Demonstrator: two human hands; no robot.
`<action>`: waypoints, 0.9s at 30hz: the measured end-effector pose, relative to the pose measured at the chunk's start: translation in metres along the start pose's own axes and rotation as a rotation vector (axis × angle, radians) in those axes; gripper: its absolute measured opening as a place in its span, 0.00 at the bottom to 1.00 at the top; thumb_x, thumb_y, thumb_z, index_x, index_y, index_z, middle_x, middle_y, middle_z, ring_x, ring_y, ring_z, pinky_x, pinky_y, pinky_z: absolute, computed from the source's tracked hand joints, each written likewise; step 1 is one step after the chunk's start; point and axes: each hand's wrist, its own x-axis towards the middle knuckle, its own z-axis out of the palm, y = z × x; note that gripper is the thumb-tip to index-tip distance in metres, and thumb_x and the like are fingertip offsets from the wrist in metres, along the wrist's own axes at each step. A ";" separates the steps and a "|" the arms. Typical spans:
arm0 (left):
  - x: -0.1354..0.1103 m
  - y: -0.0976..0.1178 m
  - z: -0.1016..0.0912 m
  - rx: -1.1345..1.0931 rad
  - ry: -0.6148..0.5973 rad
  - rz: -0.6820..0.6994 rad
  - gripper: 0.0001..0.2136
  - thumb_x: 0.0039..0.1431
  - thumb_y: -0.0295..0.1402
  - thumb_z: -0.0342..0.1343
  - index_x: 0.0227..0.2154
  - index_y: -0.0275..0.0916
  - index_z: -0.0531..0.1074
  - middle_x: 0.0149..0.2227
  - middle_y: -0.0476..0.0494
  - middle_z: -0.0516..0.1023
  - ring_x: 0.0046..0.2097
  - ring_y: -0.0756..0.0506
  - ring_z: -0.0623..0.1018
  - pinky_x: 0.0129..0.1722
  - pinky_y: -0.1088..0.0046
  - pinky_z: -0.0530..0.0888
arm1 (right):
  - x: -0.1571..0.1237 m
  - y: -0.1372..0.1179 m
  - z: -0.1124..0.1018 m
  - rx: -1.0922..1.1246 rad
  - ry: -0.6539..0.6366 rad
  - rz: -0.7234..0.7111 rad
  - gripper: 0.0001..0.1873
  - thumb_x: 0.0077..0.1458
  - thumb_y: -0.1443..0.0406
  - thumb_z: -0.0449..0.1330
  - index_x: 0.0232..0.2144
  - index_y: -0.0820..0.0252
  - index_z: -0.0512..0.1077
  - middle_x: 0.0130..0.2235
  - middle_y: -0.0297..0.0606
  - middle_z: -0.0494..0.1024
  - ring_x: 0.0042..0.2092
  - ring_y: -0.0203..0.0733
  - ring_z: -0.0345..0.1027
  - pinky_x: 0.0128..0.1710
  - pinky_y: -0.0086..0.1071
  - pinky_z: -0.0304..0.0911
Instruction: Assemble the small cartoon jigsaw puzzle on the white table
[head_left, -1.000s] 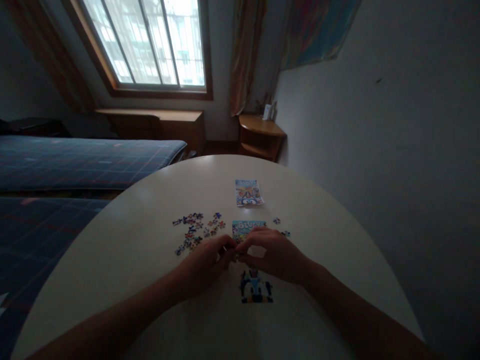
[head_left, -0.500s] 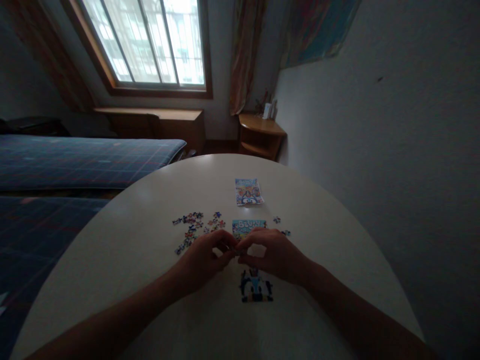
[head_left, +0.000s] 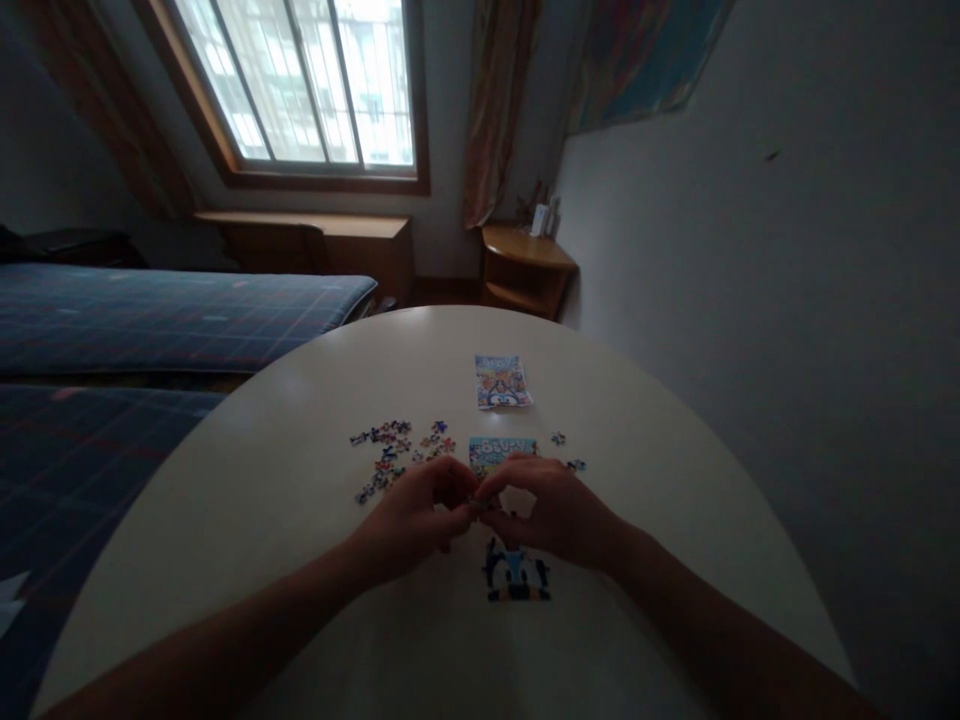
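Observation:
My left hand [head_left: 416, 517] and my right hand [head_left: 553, 511] meet fingertip to fingertip above a round white table [head_left: 300, 560]. Both are pinched on small jigsaw pieces [head_left: 478, 505] held between them. Just below the hands lies a joined puzzle part [head_left: 516, 577] with a dark cartoon face. Behind the hands lies another joined strip [head_left: 501, 449] in blue. Loose pieces [head_left: 394, 452] are scattered to the left of it. A small picture card [head_left: 502, 380] lies farther back.
Two stray pieces [head_left: 556, 438] lie right of the blue strip. A bed with a dark checked cover [head_left: 150, 320] stands left of the table. A grey wall [head_left: 787, 280] runs close on the right. A wooden corner shelf [head_left: 525, 265] and a window [head_left: 300, 80] are behind.
My hands have stayed pinched together at the same spot, with only small finger movements. The view has shifted slightly.

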 end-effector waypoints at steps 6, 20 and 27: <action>0.003 -0.003 0.004 -0.059 -0.005 -0.013 0.14 0.53 0.40 0.61 0.36 0.36 0.68 0.31 0.46 0.74 0.29 0.50 0.73 0.21 0.79 0.71 | 0.001 0.003 -0.008 -0.092 -0.037 -0.074 0.10 0.47 0.71 0.67 0.34 0.57 0.75 0.33 0.33 0.80 0.37 0.38 0.72 0.46 0.36 0.64; -0.005 -0.024 -0.004 1.090 -0.199 0.536 0.27 0.65 0.37 0.52 0.66 0.41 0.56 0.69 0.42 0.56 0.69 0.37 0.55 0.67 0.52 0.57 | -0.012 0.045 -0.048 -0.264 -0.092 0.148 0.08 0.49 0.68 0.69 0.33 0.55 0.76 0.46 0.40 0.76 0.51 0.47 0.67 0.55 0.46 0.59; -0.006 -0.021 -0.006 1.103 -0.237 0.509 0.26 0.67 0.39 0.50 0.66 0.41 0.55 0.69 0.43 0.55 0.70 0.38 0.54 0.67 0.53 0.56 | -0.010 0.046 -0.041 -0.276 -0.127 0.171 0.07 0.50 0.64 0.69 0.34 0.56 0.77 0.46 0.40 0.76 0.51 0.47 0.67 0.56 0.46 0.57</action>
